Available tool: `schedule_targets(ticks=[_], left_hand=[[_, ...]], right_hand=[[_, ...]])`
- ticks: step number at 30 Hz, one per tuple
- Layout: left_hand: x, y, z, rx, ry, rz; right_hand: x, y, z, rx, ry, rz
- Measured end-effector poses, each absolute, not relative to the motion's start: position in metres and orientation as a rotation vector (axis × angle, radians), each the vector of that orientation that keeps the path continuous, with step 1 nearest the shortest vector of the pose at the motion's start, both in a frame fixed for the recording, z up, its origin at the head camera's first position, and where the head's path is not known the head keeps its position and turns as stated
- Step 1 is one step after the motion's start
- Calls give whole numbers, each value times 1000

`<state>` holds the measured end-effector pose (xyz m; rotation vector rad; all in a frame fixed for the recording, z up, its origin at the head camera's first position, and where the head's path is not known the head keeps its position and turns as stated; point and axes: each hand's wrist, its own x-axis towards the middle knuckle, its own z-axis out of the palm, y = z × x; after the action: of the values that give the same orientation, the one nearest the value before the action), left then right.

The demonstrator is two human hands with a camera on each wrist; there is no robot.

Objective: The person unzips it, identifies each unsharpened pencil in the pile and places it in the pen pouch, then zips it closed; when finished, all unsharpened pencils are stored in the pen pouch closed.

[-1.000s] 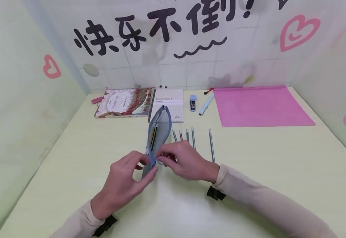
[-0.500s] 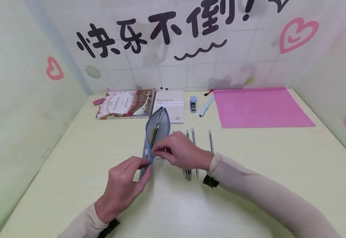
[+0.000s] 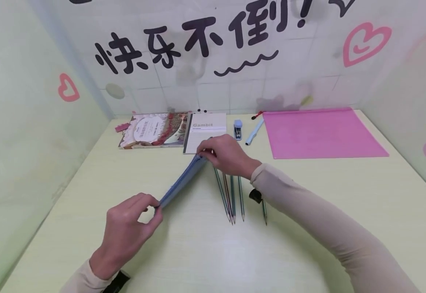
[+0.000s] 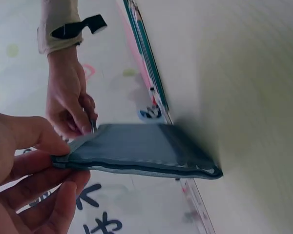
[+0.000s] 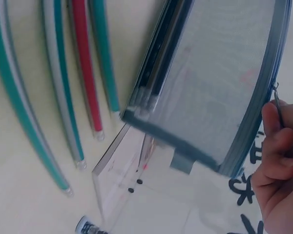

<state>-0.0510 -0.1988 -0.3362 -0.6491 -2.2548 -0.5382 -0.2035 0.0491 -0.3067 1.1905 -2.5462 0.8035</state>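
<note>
A blue-grey mesh pencil case point(image 3: 182, 182) stands on edge over the table, its zip edge up and drawn together along its length. My left hand point(image 3: 127, 230) pinches its near top corner between thumb and fingers. At the far end, my right hand point(image 3: 228, 154) pinches the zipper pull point(image 5: 277, 97), which shows in the right wrist view. Through the mesh point(image 5: 215, 63), pencils lying along the bottom of the case are visible. Several loose pencils point(image 3: 233, 199) lie side by side just right of the case, partly covered by my right hand and forearm.
Along the back lie a picture-covered book point(image 3: 154, 130), a notebook point(image 3: 209, 126), a small blue stapler point(image 3: 237, 129), a light-blue pen point(image 3: 255, 131) and a pink folder point(image 3: 322, 134). Printed walls point(image 3: 26, 122) enclose the table at the back and sides.
My right hand has moved away along the zip to the far end, and the gaping case has closed. My left hand has shifted left and nearer, with its end of the case.
</note>
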Motion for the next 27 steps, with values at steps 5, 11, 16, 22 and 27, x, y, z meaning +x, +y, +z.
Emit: schedule_targets(ticks=[5,11,16,22,27], left_hand=[[-53,-218,-334,-606,-2273,-461],[-60,-247,-328,-499,-2393,-545],[-73,-273,-324,-393,-2465,-656],[-88,-301,-325,-374,-2532,-718],[-96,-321,-323,-221,-2828,-830]], right_hand=[[-211,62,-309,1088,-2517,779],[-215,74,-316,992,-2542,930],[-206,72,-317,1020,-2581,1131],[-188,64,-315,1040,-2707,1269],[-174,53,-323,1109,-2881,1310]])
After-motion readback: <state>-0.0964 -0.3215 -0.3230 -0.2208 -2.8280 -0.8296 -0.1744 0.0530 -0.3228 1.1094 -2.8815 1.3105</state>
